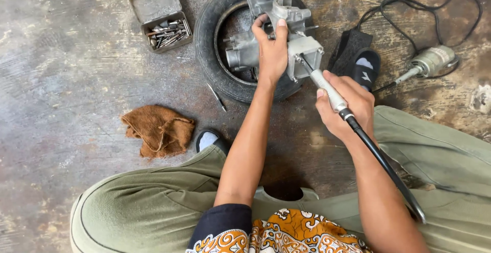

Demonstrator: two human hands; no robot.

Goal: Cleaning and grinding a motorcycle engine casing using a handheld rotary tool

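A grey metal engine part [299, 48] rests on a small black tyre [209, 53] lying flat on the floor. My left hand [271, 51] grips the top of the engine part, fingers curled over its upper edge. My right hand [345, 107] holds the silver handpiece of a flexible-shaft grinder [327, 89] like a pen. Its tip touches the face of the engine part near the right side. The black flexible shaft [383, 166] runs back along my right forearm.
An open metal tin [161, 20] with several bits sits at the upper left. A brown rag [158, 130] lies on the concrete floor. A loose bit [217, 98] lies beside the tyre. A small motor [432, 61] with black cables sits at right, near a black sandal [364, 69].
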